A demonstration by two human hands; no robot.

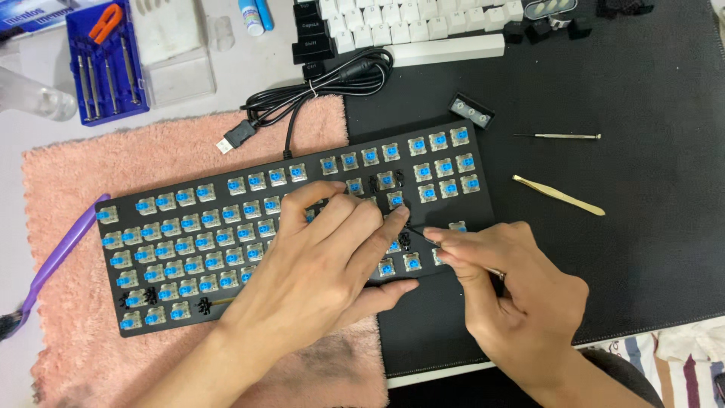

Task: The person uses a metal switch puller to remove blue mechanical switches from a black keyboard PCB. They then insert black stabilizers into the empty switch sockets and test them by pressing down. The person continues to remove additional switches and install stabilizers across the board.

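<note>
Right hand (521, 295) nearest the camera — pinched on a thin metal tool (423, 236), tip at a switch near the keyboard's (226, 227) right middle. Left hand (325, 264) lies flat on the keyboard, fingers spread, holding nothing. Step looks like switch work; next calls for steady tip placement — gold tweezers (559, 196) lie right of the keyboard.

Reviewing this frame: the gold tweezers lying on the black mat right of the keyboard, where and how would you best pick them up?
Probably pinch the gold tweezers at the wider middle of the two blades, from above, thumb and finger on the long edges. They lie flat and diagonal on the black mat, the fine points toward the lower right, clear of the small screwdriver. The right hand is nearest.
</note>
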